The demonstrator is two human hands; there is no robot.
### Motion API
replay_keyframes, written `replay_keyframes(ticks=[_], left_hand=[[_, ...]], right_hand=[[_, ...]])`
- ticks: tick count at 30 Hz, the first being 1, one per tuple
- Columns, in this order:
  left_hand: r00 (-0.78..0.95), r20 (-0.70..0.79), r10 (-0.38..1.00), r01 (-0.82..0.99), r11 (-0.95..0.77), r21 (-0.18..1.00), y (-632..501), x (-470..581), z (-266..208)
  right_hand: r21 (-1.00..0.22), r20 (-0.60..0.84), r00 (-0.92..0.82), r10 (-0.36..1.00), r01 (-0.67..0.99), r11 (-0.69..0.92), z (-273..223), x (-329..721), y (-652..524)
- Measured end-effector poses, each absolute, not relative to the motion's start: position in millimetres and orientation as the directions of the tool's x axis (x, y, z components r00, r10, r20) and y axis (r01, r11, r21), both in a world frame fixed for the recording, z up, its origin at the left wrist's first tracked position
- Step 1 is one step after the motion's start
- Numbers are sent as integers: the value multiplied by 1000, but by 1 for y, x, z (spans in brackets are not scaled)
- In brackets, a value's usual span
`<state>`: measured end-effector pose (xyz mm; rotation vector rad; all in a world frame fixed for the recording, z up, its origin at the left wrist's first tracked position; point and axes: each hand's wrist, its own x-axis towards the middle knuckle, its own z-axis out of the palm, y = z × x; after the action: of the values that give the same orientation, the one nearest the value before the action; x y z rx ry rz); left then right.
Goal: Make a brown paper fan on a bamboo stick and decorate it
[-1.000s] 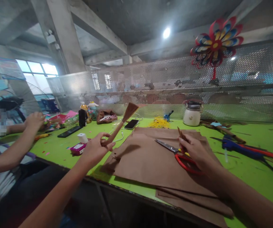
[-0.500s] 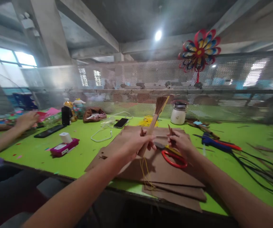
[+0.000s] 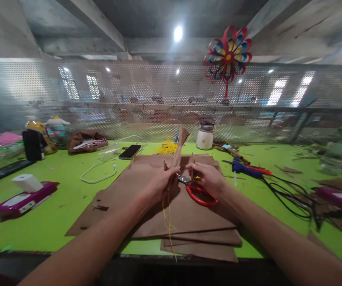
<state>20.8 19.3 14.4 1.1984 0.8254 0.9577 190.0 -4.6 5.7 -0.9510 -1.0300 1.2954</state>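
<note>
My left hand (image 3: 161,180) is closed around a slim brown stem with a brush-like fringed top (image 3: 183,137), tilted up and to the right. A loose yellow thread (image 3: 169,222) trails below that hand. A small pointed brown piece (image 3: 192,162), seemingly paper, stands up from the pinched fingers of my right hand (image 3: 209,178). Red-handled scissors (image 3: 202,197) are just under the right hand, blades towards the left hand; whether its fingers also hold them I cannot tell. Both hands are over stacked brown paper sheets (image 3: 123,186).
A blue hot-glue gun (image 3: 246,169) with black cables is on the right, near brown scraps (image 3: 337,184). Behind the hands stand a white jar (image 3: 204,137) and a phone (image 3: 130,151) with a white cable. A purple power strip (image 3: 28,198) lies left, a mesh panel (image 3: 147,95) behind.
My view has swung to the right, so the neighbouring person's hand is out of sight. Both hands keep their grips, and the fringed stem still leans right.
</note>
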Motion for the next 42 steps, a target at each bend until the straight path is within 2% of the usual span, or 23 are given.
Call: replay_keyframes(ticks=[9, 15, 20, 30, 42], left_hand=[[470, -39, 882, -219, 160, 963, 2, 19, 27], [546, -95, 832, -224, 255, 941, 9, 14, 22], [628, -93, 772, -168, 251, 953, 12, 12, 17], [749, -54, 660, -174, 274, 946, 8, 9, 22], [757, -33, 653, -200, 280, 939, 9, 10, 22]], right_hand=[[-947, 117, -82, 990, -310, 86, 14, 176, -16], [-967, 25, -52, 998, -254, 11, 12, 177, -17], [-958, 24, -103, 994, -287, -6, 13, 176, -20], [-969, 150, -147, 978, -220, 115, 10, 172, -20], [-976, 212, -116, 970, -78, 204, 22, 174, -23]])
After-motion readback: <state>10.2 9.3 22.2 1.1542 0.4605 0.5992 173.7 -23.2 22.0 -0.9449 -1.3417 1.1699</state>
